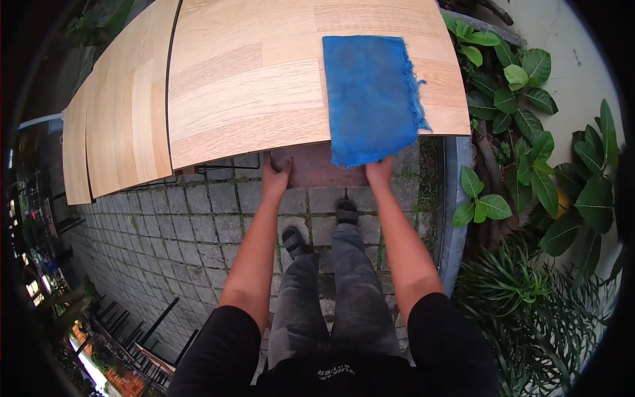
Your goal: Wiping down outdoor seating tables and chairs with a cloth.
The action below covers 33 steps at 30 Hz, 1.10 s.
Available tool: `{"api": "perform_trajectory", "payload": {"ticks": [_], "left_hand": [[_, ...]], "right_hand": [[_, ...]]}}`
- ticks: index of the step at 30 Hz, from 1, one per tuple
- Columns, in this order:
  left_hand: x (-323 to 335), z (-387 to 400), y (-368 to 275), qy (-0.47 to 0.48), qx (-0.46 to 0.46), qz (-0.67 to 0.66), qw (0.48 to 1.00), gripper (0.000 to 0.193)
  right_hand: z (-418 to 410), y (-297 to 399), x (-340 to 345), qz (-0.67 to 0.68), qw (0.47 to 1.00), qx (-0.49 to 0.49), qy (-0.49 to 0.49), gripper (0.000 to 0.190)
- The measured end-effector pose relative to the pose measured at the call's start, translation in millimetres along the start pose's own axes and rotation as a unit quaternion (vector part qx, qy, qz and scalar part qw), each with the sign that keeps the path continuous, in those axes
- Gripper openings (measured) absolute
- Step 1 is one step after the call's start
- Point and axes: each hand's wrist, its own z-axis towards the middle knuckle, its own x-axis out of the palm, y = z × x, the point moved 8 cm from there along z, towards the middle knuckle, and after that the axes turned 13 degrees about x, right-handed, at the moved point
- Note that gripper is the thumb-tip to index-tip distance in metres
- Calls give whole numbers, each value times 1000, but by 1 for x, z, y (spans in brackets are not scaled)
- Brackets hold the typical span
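In front of me is a tabletop of light wood-grain panels (243,94). Under its near edge lies a flat reddish-brown board (317,171), perhaps a stool seat; its far part is hidden by the tabletop. My left hand (276,176) grips the board's left edge, thumb on top. At its right edge is my right hand (379,172), with the fingertips partly covered by a folded blue cloth (372,99). This cloth has frayed edges and lies on the tabletop, its near end hanging over the rim.
Grey paving blocks (218,228) form the ground, with my sandalled feet on them. A concrete curb (454,198) runs along the right, bordering leafy plants (540,144) and a pale wall (578,30). Dark metal frames (163,322) stand at lower left. Thin black bars (233,166) show beneath the tabletop.
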Motion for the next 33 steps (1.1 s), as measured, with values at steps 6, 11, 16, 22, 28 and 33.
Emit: {"api": "perform_trajectory", "payload": {"ticks": [6, 11, 16, 22, 28, 33], "left_hand": [[140, 110, 5, 56, 224, 27, 973, 66], [43, 115, 84, 11, 273, 67, 960, 61], [62, 67, -4, 53, 228, 314, 920, 43], [-43, -35, -158, 15, 79, 72, 994, 13], [-147, -15, -278, -105, 282, 168, 939, 14], [-171, 96, -278, -103, 284, 270, 914, 41]], "right_hand": [[242, -73, -25, 494, 747, -32, 443, 64], [107, -25, 82, 52, 935, -198, 289, 65], [69, 37, -8, -197, 953, -195, 120, 55], [-100, 95, -113, -185, 955, 7, 233, 33], [-120, 280, -171, -62, 972, -202, 101, 30], [-81, 372, -98, -168, 913, -372, 19, 70]]}}
